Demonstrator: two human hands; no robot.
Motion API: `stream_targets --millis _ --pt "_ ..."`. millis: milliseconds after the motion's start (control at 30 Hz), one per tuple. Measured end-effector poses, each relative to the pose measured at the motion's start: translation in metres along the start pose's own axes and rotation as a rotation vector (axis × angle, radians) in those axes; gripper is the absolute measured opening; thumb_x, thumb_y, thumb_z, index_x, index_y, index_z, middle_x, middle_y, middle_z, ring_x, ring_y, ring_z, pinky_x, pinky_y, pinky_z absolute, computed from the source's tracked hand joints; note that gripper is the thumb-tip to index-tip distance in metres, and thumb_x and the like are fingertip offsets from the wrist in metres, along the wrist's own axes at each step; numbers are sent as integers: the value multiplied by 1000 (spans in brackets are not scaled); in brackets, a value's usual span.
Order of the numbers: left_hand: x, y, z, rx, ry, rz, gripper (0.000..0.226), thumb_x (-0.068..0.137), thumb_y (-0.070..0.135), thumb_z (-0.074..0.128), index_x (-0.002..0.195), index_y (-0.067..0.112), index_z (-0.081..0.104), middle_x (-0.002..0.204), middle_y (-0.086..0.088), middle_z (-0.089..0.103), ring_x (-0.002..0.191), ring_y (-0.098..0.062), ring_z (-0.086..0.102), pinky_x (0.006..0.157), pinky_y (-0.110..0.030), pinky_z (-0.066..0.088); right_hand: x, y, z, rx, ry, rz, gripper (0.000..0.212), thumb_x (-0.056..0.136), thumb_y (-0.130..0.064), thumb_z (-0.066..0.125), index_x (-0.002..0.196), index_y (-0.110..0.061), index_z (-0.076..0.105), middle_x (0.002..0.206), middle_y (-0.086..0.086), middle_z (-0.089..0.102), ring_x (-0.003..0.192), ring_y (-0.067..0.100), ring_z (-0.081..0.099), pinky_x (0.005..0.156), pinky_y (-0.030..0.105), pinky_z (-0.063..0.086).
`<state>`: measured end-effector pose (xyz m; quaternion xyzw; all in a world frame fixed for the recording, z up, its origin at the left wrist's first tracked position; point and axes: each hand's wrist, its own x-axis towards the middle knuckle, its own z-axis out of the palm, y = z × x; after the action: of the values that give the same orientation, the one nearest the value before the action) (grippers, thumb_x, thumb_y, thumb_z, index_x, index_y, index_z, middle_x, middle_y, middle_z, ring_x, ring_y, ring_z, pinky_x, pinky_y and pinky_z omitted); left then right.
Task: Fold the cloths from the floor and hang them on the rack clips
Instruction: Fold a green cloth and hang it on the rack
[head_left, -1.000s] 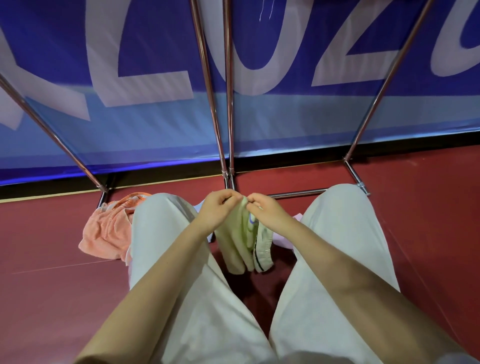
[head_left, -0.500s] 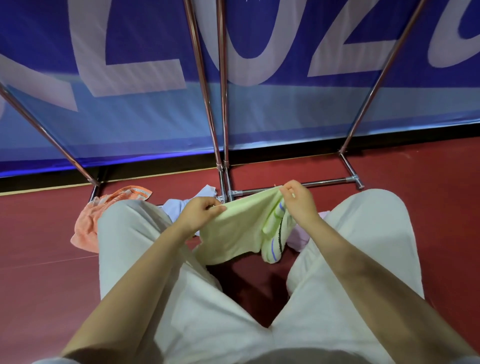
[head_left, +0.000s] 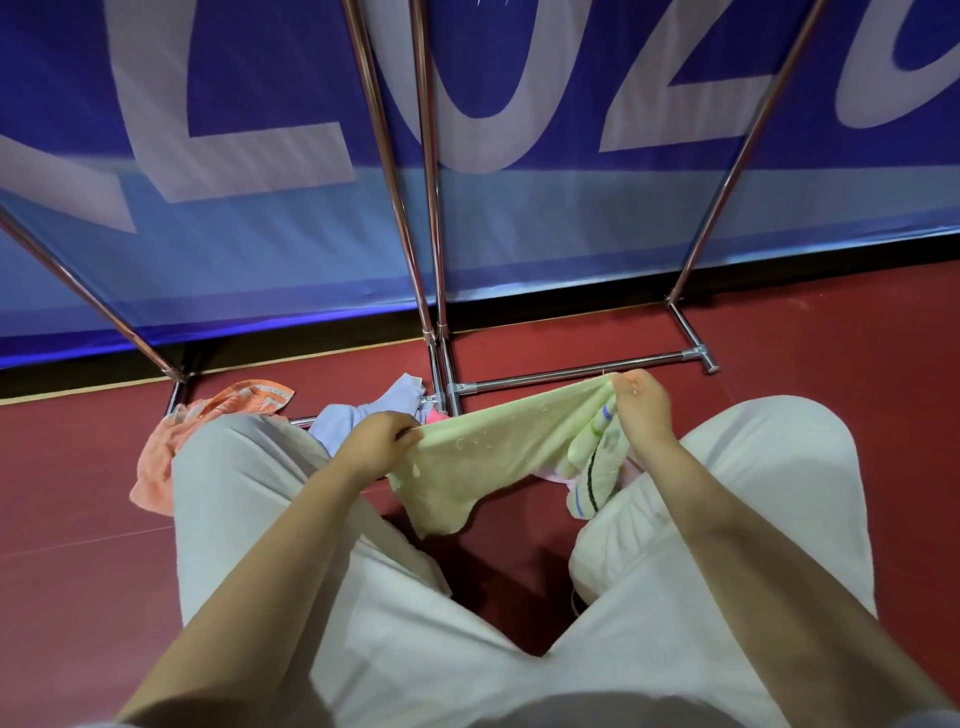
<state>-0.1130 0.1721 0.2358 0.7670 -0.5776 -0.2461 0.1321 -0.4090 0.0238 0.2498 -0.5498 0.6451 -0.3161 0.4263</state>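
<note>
A pale green cloth (head_left: 488, 452) with striped ends is stretched between my two hands above my knees. My left hand (head_left: 376, 441) pinches its left corner. My right hand (head_left: 641, 402) grips the bunched right end, where blue, black and yellow stripes hang down. On the red floor lie an orange cloth (head_left: 208, 431), a light blue cloth (head_left: 363, 410) and a pink cloth (head_left: 558, 475), the pink one mostly hidden behind the green one. The metal rack (head_left: 431, 208) rises just beyond them. Its clips are out of view.
I crouch with both knees in white trousers (head_left: 260, 519) spread wide. The rack's base bar (head_left: 582, 371) lies on the floor right behind the green cloth. A blue banner wall (head_left: 571, 208) closes off the back. The red floor (head_left: 831, 338) stretches to both sides.
My hands have moved apart, from holding the green cloth together at one point to spreading it out wide. The right hand went up and to the right.
</note>
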Motion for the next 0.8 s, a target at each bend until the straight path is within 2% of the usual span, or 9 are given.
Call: stream_targets --millis 100,200,367,467,533,633,667,733,800 --pt "0 -3 -1 -32 13 -81 25 97 11 46 76 3 59 79 -20 63 72 -24 51 73 -42 42 4 2 -2 43 39 43 21 97 -18 47 91 0 57 71 5 50 71 19 46 60 29 36" --pt "-1 0 -3 -125 25 -208 20 98 12 42 86 13 58 86 -14 61 82 -25 54 78 -37 43 6 0 -2 73 64 80 21 97 -17 46 87 -2 55 67 3 49 64 18 45 60 29 35" --pt "-1 -2 -10 -373 195 -385 16 95 15 55 98 3 65 89 -8 60 86 -22 52 74 -28 36 8 -1 0 105 73 105 27 97 -18 46 71 -11 45 63 -1 43 57 14 38 54 28 33" --pt "0 -11 -13 -476 290 -509 23 90 17 64 100 -4 66 89 -13 62 84 -22 52 76 -34 43 4 -3 0 90 44 84 25 97 -17 44 75 -8 47 62 -1 43 56 14 38 55 30 33" --pt "0 -13 -14 -692 334 -588 24 90 14 64 103 -6 67 90 -15 65 85 -23 56 84 -37 51 2 -4 1 84 30 78 23 98 -17 44 77 -7 48 61 -1 44 56 13 39 55 30 33" --pt "-3 -1 -20 -1085 365 -620 9 92 6 59 93 0 66 80 -10 63 78 -21 59 68 -24 54 4 -1 3 108 11 120 22 97 -14 42 77 -10 49 64 1 47 58 16 41 56 30 35" --pt "-5 6 -23 -1150 365 -597 9 92 6 59 90 1 66 78 -9 63 76 -20 59 66 -22 54 5 -1 3 142 5 144 19 97 -13 42 82 -10 53 69 2 51 64 18 47 60 30 39" --pt "-9 18 -26 -1189 353 -521 12 93 8 59 87 3 67 74 -5 68 72 -16 63 74 -25 54 5 -5 5 219 6 194 19 96 -11 44 103 -8 61 92 5 60 86 22 56 81 33 47" --pt "-10 26 -24 -1149 321 -397 15 95 13 57 94 3 69 77 -4 71 76 -16 65 82 -29 54 3 -13 10 321 -7 217 19 95 -8 49 104 -7 65 101 3 61 99 21 56 94 34 45"
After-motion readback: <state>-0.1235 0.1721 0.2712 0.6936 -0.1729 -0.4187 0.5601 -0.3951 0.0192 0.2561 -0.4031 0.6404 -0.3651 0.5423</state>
